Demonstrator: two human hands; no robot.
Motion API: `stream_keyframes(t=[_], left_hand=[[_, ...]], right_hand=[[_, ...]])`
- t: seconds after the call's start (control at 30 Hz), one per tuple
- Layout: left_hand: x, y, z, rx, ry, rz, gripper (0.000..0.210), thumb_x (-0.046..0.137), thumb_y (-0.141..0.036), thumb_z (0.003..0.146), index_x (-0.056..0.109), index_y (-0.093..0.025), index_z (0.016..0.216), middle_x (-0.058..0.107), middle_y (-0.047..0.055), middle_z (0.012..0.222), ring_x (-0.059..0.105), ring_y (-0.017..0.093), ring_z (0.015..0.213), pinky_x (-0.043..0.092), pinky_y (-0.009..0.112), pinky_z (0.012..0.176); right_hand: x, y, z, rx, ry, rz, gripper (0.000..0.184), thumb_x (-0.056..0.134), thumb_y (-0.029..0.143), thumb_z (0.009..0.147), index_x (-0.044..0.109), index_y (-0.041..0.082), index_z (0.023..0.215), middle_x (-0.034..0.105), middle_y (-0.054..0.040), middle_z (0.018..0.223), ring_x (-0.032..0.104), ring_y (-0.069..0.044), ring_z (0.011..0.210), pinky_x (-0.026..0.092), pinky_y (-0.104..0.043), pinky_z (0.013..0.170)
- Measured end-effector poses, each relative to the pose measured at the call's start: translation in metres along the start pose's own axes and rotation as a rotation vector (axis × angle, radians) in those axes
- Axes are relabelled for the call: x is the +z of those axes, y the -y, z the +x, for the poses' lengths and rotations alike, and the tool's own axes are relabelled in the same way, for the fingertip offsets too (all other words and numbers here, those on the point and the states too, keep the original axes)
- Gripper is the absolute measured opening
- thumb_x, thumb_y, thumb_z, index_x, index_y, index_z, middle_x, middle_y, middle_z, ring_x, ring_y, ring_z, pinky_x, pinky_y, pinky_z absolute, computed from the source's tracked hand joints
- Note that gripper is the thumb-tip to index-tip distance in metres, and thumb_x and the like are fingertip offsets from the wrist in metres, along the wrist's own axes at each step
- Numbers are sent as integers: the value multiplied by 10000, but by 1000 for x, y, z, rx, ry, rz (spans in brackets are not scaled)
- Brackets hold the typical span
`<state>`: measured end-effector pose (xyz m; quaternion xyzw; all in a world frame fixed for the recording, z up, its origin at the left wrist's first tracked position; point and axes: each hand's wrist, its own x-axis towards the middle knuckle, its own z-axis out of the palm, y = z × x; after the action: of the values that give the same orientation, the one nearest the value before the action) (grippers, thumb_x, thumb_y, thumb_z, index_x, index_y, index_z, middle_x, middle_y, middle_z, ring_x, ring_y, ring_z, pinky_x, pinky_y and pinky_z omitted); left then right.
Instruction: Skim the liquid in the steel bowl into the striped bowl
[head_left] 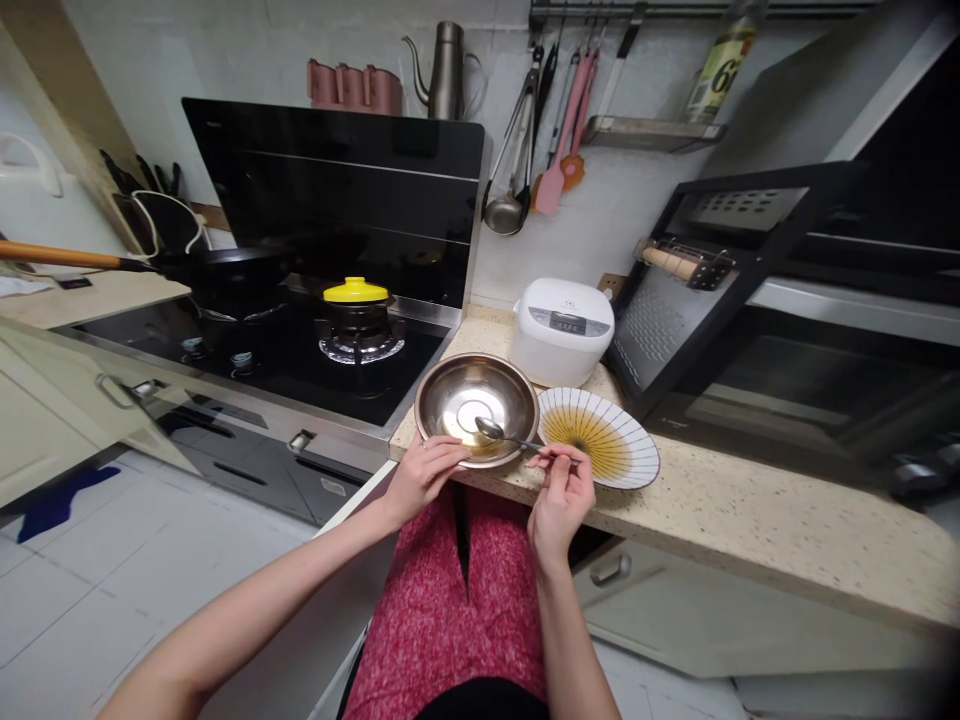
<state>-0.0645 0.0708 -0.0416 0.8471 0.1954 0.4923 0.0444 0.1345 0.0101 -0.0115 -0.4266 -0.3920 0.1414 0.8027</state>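
A stainless steel bowl (435, 390) stands at the counter's front edge, with a little yellowish liquid at its bottom. My left hand (429, 472) is closed on the bowl's near left rim, its fingers over the edge. In my right hand (561, 490) is the handle of a metal spoon (491, 428), pinched between thumb and fingers. The spoon's head is inside the bowl, over the liquid. Just right of the bowl lies a white plate (634, 440) with dark radiating lines, holding amber liquid. My right hand partly covers the plate's near left edge.
A white rice cooker (564, 325) stands behind the plate, beside a dark oven (817, 370). To the left, the gas stove carries a small pot with a yellow lid (355, 291) and a black wok (225, 270). Utensils (551, 185) hang on the wall. An open drawer (360, 510) sits below.
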Motion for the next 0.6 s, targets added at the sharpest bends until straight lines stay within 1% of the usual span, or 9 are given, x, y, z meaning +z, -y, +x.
stream_keyframes(t=[0.17,0.37,0.6], left_hand=[[-1,-1,1,15,0,29,295,569,-177,1030,685,-222,1298,789,97,1120,712,246,1122,546,427,966],[0,1,0,23,-11,33,300,572,-190,1031,684,-230,1306,790,93,1113,715,242,1105,528,448,1015],[0,2,0,34,-14,45,306,558,-180,1036,680,-232,1312,791,92,1111,713,244,1113,551,426,963]], right_hand=[[-1,10,12,-14,-55,56,234,610,428,974,585,199,929,620,1,855,603,-104,655,516,-266,664],[-4,24,30,-104,-133,9,243,582,434,985,567,198,929,611,-5,847,591,-105,653,522,-267,657],[-20,33,49,-196,-243,-17,243,603,435,976,559,205,914,596,1,846,582,-105,647,498,-259,633]])
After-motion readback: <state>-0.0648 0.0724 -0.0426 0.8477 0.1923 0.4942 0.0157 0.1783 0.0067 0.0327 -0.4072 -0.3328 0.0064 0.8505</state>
